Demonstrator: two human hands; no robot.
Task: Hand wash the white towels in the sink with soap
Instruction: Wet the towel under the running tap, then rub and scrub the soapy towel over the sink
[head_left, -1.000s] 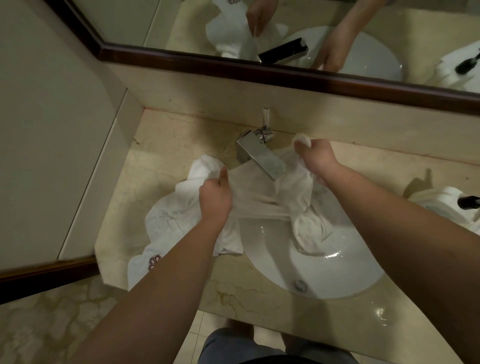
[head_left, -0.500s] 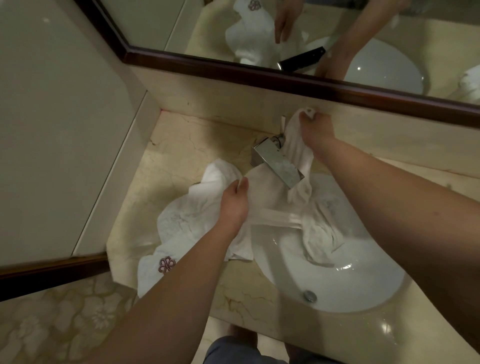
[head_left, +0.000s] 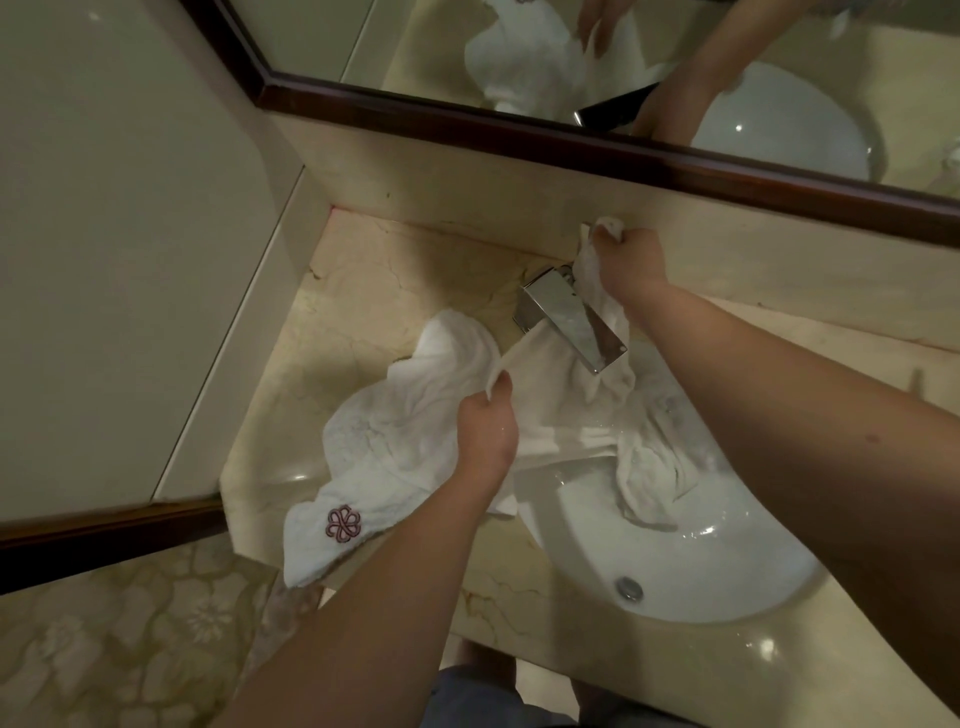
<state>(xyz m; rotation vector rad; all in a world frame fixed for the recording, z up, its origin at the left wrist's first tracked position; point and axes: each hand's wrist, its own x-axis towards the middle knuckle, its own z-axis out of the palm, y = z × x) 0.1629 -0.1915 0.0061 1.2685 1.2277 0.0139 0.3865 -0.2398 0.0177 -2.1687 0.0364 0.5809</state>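
Note:
A white towel (head_left: 405, 431) with a dark red flower emblem lies partly on the marble counter and partly in the white oval sink (head_left: 691, 561). It runs under the chrome faucet (head_left: 566, 317). My left hand (head_left: 485, 431) grips a fold of the towel at the sink's left rim. My right hand (head_left: 631, 260) grips the towel's other end, raised behind the faucet near the back wall. The stretch between my hands is taut. A bunched wet part (head_left: 654, 467) hangs down into the basin.
The beige marble counter (head_left: 363, 291) meets a wall on the left and a wood-framed mirror (head_left: 571, 135) at the back. The drain (head_left: 628, 588) sits near the basin's front. Patterned floor (head_left: 104, 649) lies at lower left.
My right hand has lifted its towel end up and back, from beside the faucet spout to behind it near the wall. My left hand keeps its grip at the sink's left rim.

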